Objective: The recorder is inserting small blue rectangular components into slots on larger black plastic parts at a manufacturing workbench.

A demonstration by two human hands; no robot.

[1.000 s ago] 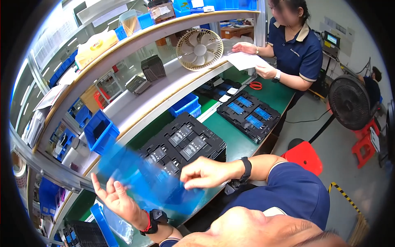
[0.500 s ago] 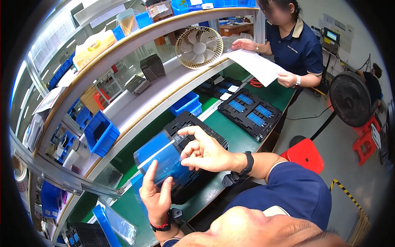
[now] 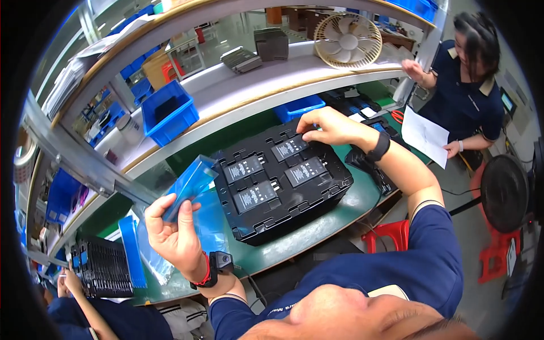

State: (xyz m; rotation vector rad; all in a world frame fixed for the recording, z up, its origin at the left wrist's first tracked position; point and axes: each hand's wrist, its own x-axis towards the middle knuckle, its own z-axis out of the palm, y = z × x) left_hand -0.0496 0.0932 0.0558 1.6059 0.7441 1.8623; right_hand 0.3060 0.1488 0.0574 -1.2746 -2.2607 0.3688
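My left hand [image 3: 177, 229] is closed on a folded, see-through blue film [image 3: 191, 180], thumb and fingers pinching its lower end. The film stands up beside the near-left side of a black tray stack [image 3: 266, 226]. In the top tray lie several flat black batteries with white print. At the far slot, the curled fingers of my right hand [image 3: 334, 126] pinch the end of one battery [image 3: 290, 148], which still lies in the tray. The fingertips are partly hidden. More blue film [image 3: 208, 224] is spread on the green table [image 3: 283, 255] under my left wrist.
A blue bin [image 3: 170, 116] and a fan [image 3: 348, 42] stand on the shelf. At right a person holds a white paper [image 3: 425, 136]. At lower left another person's hand [image 3: 69, 282] touches a row of black trays [image 3: 105, 266]. A red stool [image 3: 388, 237] stands beyond my right arm.
The blue film has gone from over the tray to its left in my left hand, uncovering the batteries. My right hand has moved to the far battery. The whole view has turned leftward.
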